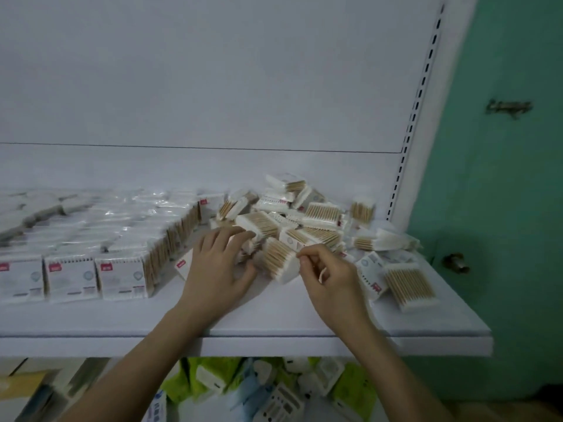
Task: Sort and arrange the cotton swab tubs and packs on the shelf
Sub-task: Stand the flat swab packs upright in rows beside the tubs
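White shelf (274,324), neat upright pack rows (100,257) on its left, loose pack heap (298,214) at right. Left hand (216,266) grasps one swab pack (278,263) at the heap's near edge; right hand (329,275) pinches its corner. Risk: tugging it could topple neighbouring packs off the front.

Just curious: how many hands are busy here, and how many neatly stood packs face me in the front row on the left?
Hands: 2 (left hand, right hand, both on one pack)
Front-row packs: 3
Total: 5
The heap is too jumbled to count.
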